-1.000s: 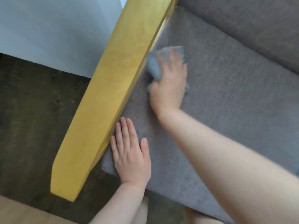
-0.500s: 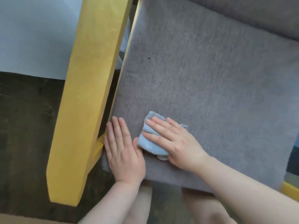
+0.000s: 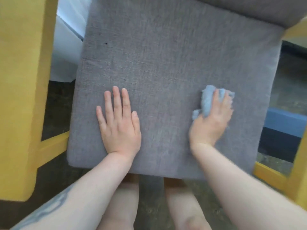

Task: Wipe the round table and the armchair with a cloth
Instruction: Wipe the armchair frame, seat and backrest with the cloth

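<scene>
The armchair's grey seat cushion [image 3: 166, 55] fills the middle of the view, between yellow wooden armrests. My left hand [image 3: 118, 125] lies flat on the cushion's front left part, fingers straight and spread. My right hand [image 3: 212, 120] presses a bunched light blue cloth [image 3: 207, 102] onto the cushion near its right edge, fingers curled over it; the cloth sticks out above and left of the fingers. The round table is out of view.
The left yellow armrest [image 3: 21, 97] stands tall beside the cushion; the right armrest [image 3: 297, 171] shows at the lower right corner. The grey backrest [image 3: 249, 9] is at the top. Dark floor [image 3: 54, 180] lies below, a blue object [image 3: 285, 122] to the right, my knees underneath.
My right hand has swept the cloth from the cushion's front left across to its right side. My left hand stays flat on the cushion. The view has shifted right, centring the seat.
</scene>
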Demonstrator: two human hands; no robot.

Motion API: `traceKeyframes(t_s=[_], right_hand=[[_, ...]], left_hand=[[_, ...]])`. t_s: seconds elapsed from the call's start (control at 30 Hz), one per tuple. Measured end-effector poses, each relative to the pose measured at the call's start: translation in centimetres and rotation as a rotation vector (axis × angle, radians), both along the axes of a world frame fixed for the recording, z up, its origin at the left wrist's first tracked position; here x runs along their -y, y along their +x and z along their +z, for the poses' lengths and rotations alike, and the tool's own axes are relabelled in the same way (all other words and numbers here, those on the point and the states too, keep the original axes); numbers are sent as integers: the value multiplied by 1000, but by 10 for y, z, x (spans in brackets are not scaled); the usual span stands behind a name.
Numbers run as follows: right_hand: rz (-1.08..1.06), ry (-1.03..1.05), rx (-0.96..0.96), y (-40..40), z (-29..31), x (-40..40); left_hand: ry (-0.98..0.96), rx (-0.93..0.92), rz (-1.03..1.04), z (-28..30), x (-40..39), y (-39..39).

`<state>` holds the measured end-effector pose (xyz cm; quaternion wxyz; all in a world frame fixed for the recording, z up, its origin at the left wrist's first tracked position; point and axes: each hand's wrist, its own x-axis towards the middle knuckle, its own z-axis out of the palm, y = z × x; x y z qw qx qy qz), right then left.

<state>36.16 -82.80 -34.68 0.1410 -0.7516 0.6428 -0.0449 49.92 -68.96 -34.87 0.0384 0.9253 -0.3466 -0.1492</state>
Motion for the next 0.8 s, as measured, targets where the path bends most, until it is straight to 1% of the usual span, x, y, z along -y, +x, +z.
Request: traceKeyframes(t_s=[0.03,0.07,0.1,0.13,0.17,0.2,0.23,0.27,0.3,0.33,0.37,0.4,0.43,0.47,0.5,0.53,0.57,0.6,0.63,0.67,0.7,0.73,0.77,0.8], right_hand=[[38,18,40,14,3,-20],[249,82,105,17,4,-41],[566,146,166,7,6,-59],[854,184,174,-15,10,-60],[1060,164,124,-45,11,-41],[1097,121,41,-74,11,-16],[915,102,-11,-96,11,8],[563,80,-6,-103,12,30],[143,24,27,-98,10,41],[-193,-19,56,-77,5,38],[-277,-52,58,-48,3,26],[-120,-45,71,-27,2,9],[188,-5,105,-20,-1,-13],[527,38,145,-31,-1,-29],[762,50,154,-51,-3,-29],[873,62,116,-76,-1,-18],[798,54,68,-99,0,-8],[564,38,39,-111,2,-2],[214,-8,13,-112,3,-1],[-131,-40,32,-95,3,-10],[-297,-25,66,-68,5,-22],[-245,9,97,-46,9,-35],[-10,68,139,-39,12,-52],[304,115,179,-47,12,-67]], left_hand=[[-3,2,-19,-2,6,-7],[-5,10,-34,-3,10,-12],[-3,21,-45,-5,14,-15],[-1,28,-51,-6,15,-16],[0,29,-53,-7,14,-16],[1,26,-52,-6,13,-16],[4,27,-45,-5,13,-16],[7,30,-26,-4,15,-19],[8,33,5,-3,19,-23],[7,36,42,-3,26,-30],[4,38,69,-3,33,-36],[1,36,77,-4,40,-43],[-1,32,69,-5,47,-47],[-4,29,50,-6,50,-50],[-6,29,31,-7,52,-51],[-2,29,19,-8,53,-51],[6,29,15,-8,52,-51],[11,30,18,-8,52,-51],[10,27,18,-7,53,-53],[4,22,8,-6,55,-55],[-5,17,-8,-6,58,-57],[-13,15,-21,-7,61,-59],[-16,13,-24,-7,63,-60],[-18,10,-23,-8,63,-60]])
